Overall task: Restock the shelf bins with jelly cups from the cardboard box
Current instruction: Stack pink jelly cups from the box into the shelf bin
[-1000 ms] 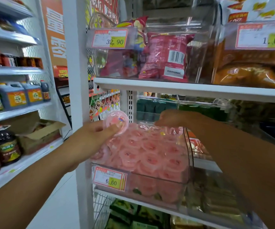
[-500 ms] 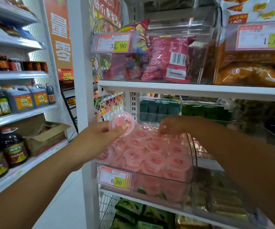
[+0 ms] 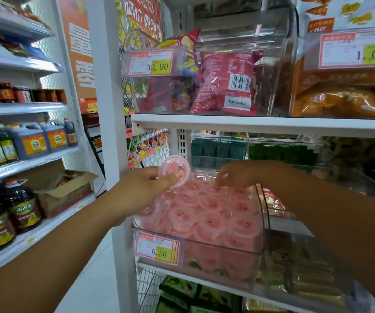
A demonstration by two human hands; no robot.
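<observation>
A clear plastic shelf bin (image 3: pixel 263 224) at the near left of a white shelf (image 3: pixel 261 291) is heaped with pink jelly cups (image 3: pixel 211 216), lids mostly facing up. It carries a price tag (image 3: pixel 157 247) reading 6.60. The left hand (image 3: pixel 136 193) grips one jelly cup (image 3: pixel 174 170) between thumb and fingers just above the bin's far left corner, its round lid tilted towards the viewer. The right hand (image 3: pixel 238 175) reaches over the far cups, fingers curled downward onto them; whether it grips one cannot be told. Bins on the shelf above hold snack bags (image 3: pixel 226 81). On the left, shelves carry oil bottles (image 3: pixel 21 207) and an open cardboard box (image 3: pixel 63 193).
</observation>
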